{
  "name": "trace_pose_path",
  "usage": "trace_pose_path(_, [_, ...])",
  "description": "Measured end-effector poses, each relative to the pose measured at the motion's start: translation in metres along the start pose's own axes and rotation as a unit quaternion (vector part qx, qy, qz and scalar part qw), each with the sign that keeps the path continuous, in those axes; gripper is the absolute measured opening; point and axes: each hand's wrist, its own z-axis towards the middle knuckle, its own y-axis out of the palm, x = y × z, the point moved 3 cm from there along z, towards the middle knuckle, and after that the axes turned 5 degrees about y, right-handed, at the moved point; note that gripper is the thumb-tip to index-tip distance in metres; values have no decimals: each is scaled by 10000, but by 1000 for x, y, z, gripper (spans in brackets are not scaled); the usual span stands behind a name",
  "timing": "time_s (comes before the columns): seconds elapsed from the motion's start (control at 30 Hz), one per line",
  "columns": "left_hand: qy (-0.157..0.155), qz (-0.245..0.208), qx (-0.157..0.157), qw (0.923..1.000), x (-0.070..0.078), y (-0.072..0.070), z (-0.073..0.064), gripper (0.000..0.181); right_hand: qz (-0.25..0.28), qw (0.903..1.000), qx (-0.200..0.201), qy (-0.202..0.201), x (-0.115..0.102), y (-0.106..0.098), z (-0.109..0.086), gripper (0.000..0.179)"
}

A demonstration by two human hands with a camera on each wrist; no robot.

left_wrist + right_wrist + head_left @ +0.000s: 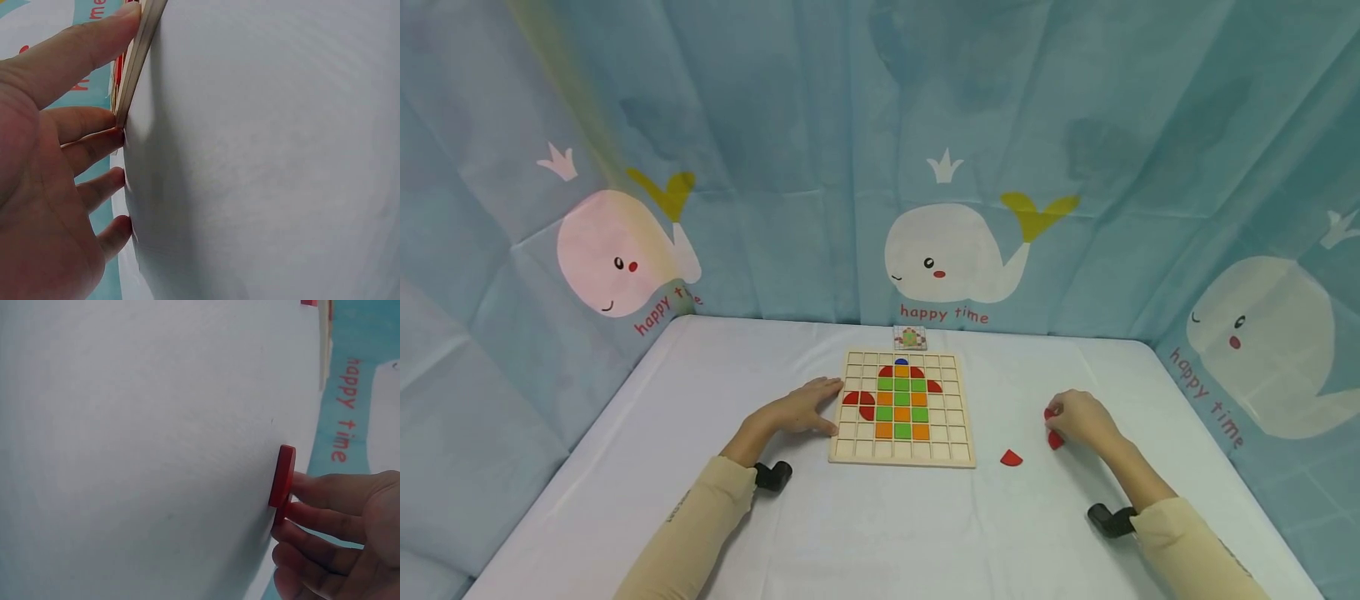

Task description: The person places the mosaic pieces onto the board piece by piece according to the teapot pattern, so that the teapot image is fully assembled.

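Note:
My left hand [808, 407] rests at the left edge of a wooden grid board [842, 454]. Its fingers are spread, with thumb and fingertips against the board's side in the left wrist view. Orange, green, red and blue pieces lie in the grid. Right of the board, my right hand [1077, 417] pinches a red quarter-circle piece [1049, 413] close over the table. A second red piece [1056, 440] shows just under the fingers. In the right wrist view, a red piece [283, 478] stands edge-on at the fingertips, partly covering the other.
A loose red quarter-circle [1011, 458] lies between the board and my right hand. Behind the board sits a small pattern card [910, 337]. White cloth [880, 533] covers the table, and a blue whale-print curtain [790, 167] hangs around its back and sides.

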Motion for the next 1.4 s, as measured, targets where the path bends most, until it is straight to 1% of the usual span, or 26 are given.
trace_pose_path(0.17, [-16,-19,-25,10000,0,1,0,89,24,9999,107,-67,2,1,2,25])
trace_pose_path(0.27, [-9,-30,-24,10000,0,0,0,89,-23,9996,81,-287,0,1,4,19])
trace_pose_path(0.4, [-2,-16,10,10000,-1,-1,1,89,-107,9979,-60,-634,-3,2,6,23])
trace_pose_path(0.47, [-9,-21,24,10000,-1,-1,1,89,-117,9980,-87,-615,-3,1,6,21])
trace_pose_path(0.57, [-37,-6,14,10000,-1,0,2,89,-165,9989,-85,-439,-1,0,5,16])
trace_pose_path(0.63, [-70,-13,5,10000,-1,1,2,89,-118,9996,-115,-225,1,0,4,19])
trace_pose_path(0.7, [-92,-23,-6,10000,-2,1,2,89,-86,9998,-145,-140,4,0,3,23])
trace_pose_path(0.77, [-100,-31,-7,9999,-2,1,2,89,-64,9997,-178,-181,5,0,3,24])
trace_pose_path(0.87, [-73,-60,20,10000,-1,1,2,89,-76,9990,-196,-399,5,0,3,24])
trace_pose_path(0.93, [-47,-67,41,10000,-1,0,1,89,-84,9986,-223,-476,4,0,3,24])
trace_pose_path(1.2, [-40,-115,17,9999,0,2,0,89,-86,9985,-380,-384,7,1,2,24])
trace_pose_path(1.4, [-36,-114,46,9999,0,0,0,89,-2,9986,-275,-454,8,-1,-1,22])
